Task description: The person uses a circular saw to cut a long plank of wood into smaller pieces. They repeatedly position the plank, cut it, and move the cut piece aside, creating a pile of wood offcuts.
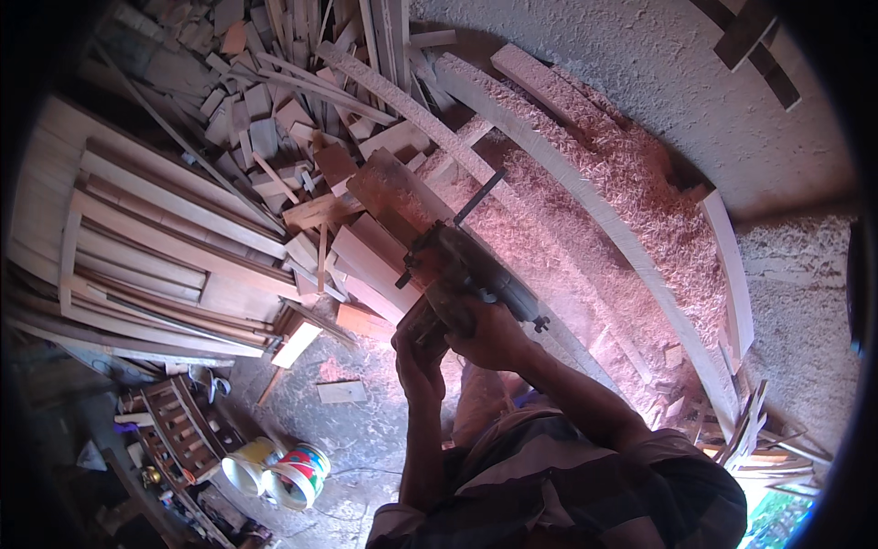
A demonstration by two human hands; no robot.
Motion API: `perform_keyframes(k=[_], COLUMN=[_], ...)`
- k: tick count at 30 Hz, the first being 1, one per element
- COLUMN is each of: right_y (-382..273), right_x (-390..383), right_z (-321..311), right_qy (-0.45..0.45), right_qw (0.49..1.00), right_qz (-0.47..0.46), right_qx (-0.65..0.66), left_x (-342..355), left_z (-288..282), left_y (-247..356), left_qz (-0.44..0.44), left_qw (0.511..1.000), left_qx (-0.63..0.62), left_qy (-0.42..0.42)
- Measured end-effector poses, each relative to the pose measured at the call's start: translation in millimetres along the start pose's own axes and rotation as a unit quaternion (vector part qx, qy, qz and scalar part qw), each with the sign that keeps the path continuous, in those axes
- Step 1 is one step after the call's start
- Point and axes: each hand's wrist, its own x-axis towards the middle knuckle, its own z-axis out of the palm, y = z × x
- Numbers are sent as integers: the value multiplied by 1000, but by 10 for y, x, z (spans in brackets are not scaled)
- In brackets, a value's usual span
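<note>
Both hands wrapped tight around a dusty power planer (466,274) held up over a sawdust heap (604,192): left hand (419,352) gripping the rear underneath, right hand (494,331) clasping the handle. Short wood block (393,188) against the planer's front. Stacked planks (155,256) at left, paint tins (279,471) on the floor below.

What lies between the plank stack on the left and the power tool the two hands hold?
In the head view, a jumble of short wood offcuts fills the stretch between the plank stack and the power tool.
</note>
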Motion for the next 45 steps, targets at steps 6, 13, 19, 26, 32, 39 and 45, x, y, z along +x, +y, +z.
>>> perform_keyframes(k=[6, 13, 19, 26, 32, 39, 45], right_y=[-25, -51, -106, -166, -245, -459, -590], right_x=[177, 399, 545, 757, 965, 1414, 1706], right_z=[44, 128, 150, 155, 228, 346, 384], right_qy=[-5, -3, -5, -24, -41, -40, 18], right_qw=[999, 1000, 1000, 1000, 999, 999, 989], right_qz=[-6, -2, -11, -3, 7, -7, -142], right_qx=[31, 30, 26, 3, 7, -9, 35], left_x=[172, 345, 493, 636, 829, 1287, 1588], left_z=[38, 93, 135, 113, 1, -24, 90], left_y=[79, 179, 275, 296, 390, 639, 1017], left_qz=[8, 17, 31, 35, 28, 56, 144], left_qw=[998, 999, 998, 997, 999, 998, 989], left_qx=[53, 31, 52, 70, 45, 22, 28], left_qy=[-20, -18, -16, 0, 4, 27, 4])
